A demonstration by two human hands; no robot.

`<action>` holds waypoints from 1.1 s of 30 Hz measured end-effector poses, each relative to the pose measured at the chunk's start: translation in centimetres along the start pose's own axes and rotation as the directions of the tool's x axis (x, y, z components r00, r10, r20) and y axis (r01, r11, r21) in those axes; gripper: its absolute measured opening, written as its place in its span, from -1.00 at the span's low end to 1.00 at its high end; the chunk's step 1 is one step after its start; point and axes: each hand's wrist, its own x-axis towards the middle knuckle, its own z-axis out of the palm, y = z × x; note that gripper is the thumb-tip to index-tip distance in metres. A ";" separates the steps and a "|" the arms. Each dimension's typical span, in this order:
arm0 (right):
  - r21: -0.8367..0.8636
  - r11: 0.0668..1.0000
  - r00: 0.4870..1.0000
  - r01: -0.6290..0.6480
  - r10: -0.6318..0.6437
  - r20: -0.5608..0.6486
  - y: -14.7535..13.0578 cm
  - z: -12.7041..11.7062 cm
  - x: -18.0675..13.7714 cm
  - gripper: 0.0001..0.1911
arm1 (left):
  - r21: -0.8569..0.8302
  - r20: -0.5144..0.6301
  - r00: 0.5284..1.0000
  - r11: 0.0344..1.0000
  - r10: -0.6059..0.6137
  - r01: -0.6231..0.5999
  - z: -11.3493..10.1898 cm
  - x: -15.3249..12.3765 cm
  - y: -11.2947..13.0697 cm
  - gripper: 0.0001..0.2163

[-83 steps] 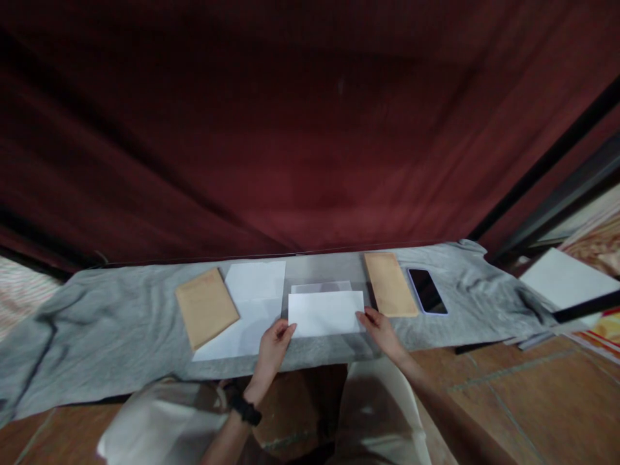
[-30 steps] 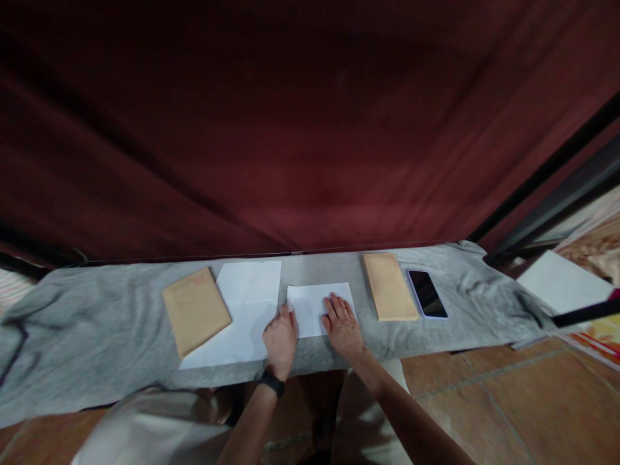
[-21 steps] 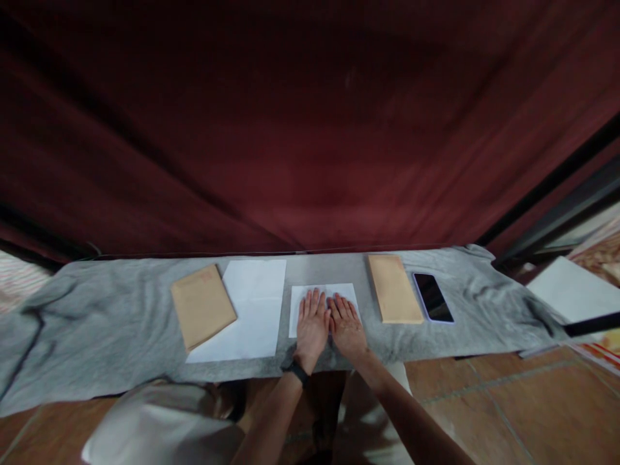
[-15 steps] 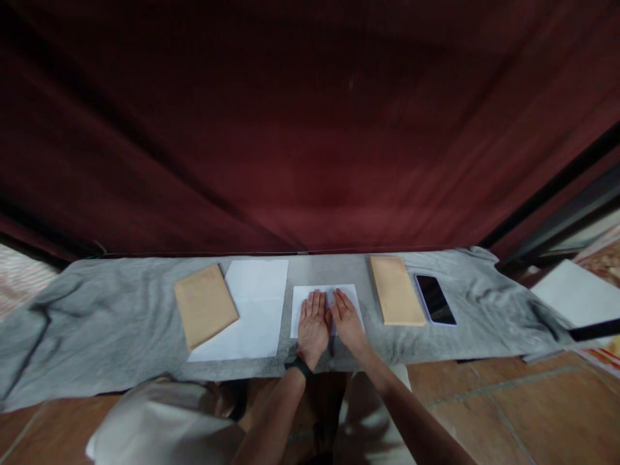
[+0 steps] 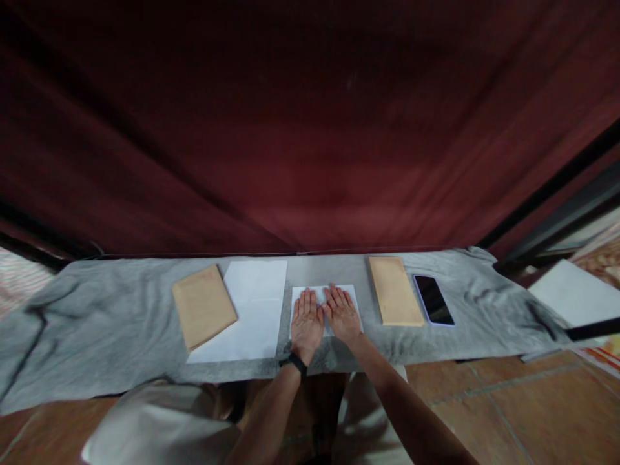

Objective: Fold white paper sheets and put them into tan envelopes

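Note:
A small white sheet of paper [image 5: 317, 294], seemingly folded, lies on the grey cloth in front of me. My left hand [image 5: 307, 326] rests flat on its left half, fingers stretched away from me. On the right half my right hand [image 5: 341, 314] lies flat too, fingers a little spread. The thumbs come close together near the paper's middle. Both hands are open, and they cover much of the sheet. To the left are larger white sheets [image 5: 259, 303], partly under brown envelopes [image 5: 204, 307].
The long surface is draped in grey cloth [image 5: 121, 323], with a dark red curtain [image 5: 300, 161] behind it. Right of my hands lie a stack of long brown envelopes [image 5: 396, 290] and a phone [image 5: 434, 300]. A white panel [image 5: 576, 294] stands at the far right.
My right hand has turned from slanting to lying flat, its fingers more spread and further forward. My left hand has shifted slightly left. The paper stays in place.

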 end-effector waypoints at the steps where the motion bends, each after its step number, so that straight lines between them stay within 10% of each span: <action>1: -0.017 1.000 1.000 -0.010 0.010 -0.008 0.3 0.0 -0.1 -0.49 | 0.000 -0.008 1.000 1.000 -0.022 0.022 0.0 0.0 -0.1 -0.47; 12: -0.030 0.997 0.989 -0.071 0.066 -0.133 2.9 -0.1 -2.6 -0.43 | -0.009 -0.082 0.981 0.984 -0.175 0.175 -0.5 -0.2 0.0 -0.46; 20: -0.039 0.996 0.992 -0.076 0.071 -0.103 2.8 -0.2 -2.6 -0.46 | -0.103 0.002 0.999 0.994 0.045 -0.045 0.2 1.9 4.7 -0.48; 33: -0.017 0.996 0.988 -0.091 0.088 -0.129 2.6 -0.2 -2.4 -0.44 | 0.006 -0.062 0.989 0.990 -0.137 0.138 -0.3 0.0 -0.6 -0.45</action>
